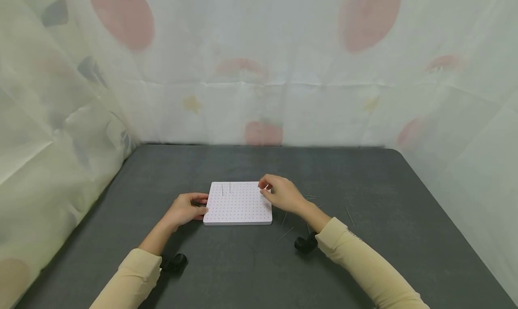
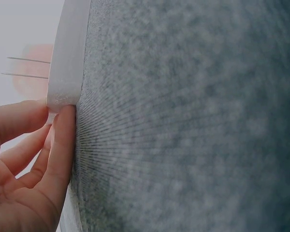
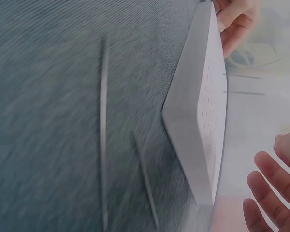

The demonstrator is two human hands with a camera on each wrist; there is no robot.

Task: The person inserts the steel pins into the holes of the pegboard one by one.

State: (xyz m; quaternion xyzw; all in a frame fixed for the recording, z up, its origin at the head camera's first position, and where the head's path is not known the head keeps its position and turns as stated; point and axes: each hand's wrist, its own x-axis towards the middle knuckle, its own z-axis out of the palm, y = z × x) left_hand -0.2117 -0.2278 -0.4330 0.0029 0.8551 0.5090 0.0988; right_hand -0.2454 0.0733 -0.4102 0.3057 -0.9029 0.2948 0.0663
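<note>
A white board (image 1: 238, 210) with rows of small holes lies on the table. Two thin metal pins (image 1: 222, 190) stand upright in its far left part; the left wrist view shows these pins (image 2: 29, 60) side-on. At the board's left edge the left hand (image 1: 187, 210) holds on, thumb at the upper face and a finger low against the side. The right hand (image 1: 283, 193) hovers over the far right corner, fingers bent and spread. No pin shows between its thumb and forefinger. In the right wrist view, its fingers (image 3: 270, 179) are separated and the thumb is hidden.
Several loose metal pins (image 1: 285, 235) lie scattered right of the board, some partly beneath the right forearm. Another pin (image 1: 349, 215) lies farther right. The dark grey table (image 1: 243, 273) meets patterned curtains (image 1: 307, 115) at the back and sides. Black wrist devices (image 1: 306, 244) hang under both forearms.
</note>
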